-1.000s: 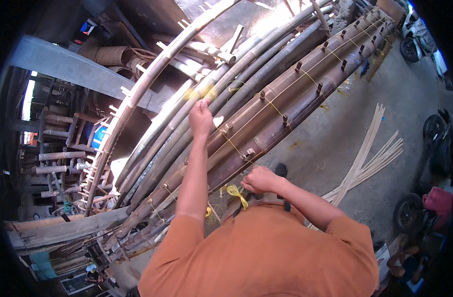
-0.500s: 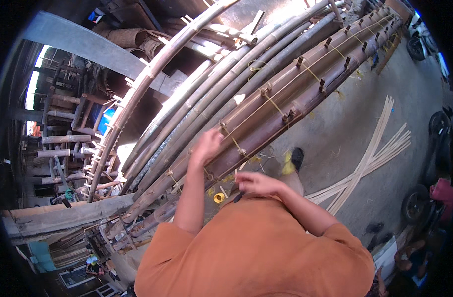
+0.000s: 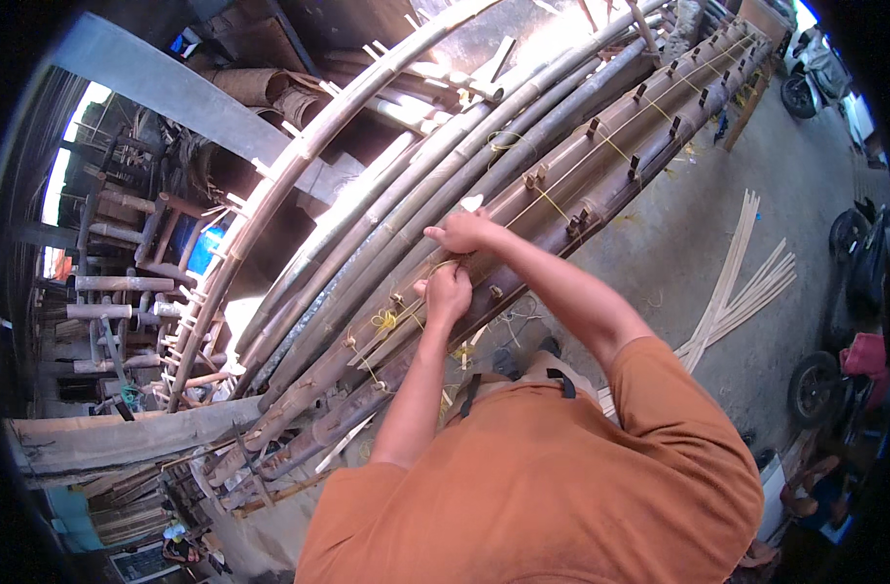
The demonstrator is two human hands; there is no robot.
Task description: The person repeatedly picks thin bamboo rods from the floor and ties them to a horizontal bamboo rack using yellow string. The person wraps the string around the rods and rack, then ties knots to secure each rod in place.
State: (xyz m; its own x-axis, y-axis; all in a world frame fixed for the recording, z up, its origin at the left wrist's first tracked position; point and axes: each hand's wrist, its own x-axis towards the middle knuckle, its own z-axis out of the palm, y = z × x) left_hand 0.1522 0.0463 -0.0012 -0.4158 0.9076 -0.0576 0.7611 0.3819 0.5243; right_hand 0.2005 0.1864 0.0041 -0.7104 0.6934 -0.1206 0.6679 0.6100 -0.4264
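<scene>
Before us, two pegged poles [image 3: 562, 156] run diagonally from lower left to upper right. Our left hand [image 3: 448, 292] is over them, our right hand [image 3: 461, 232] just beyond it. Behind lie more poles [image 3: 420, 200], then a curved pole [image 3: 313, 136]. Strips [image 3: 732, 302] cross on the floor [image 3: 659, 234] rightward; motorcycles [image 3: 824, 70] stand farther right.

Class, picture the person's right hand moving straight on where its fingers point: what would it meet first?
Probably the nearest long bamboo pole to the left of the right hand, though depth is unclear.
</scene>
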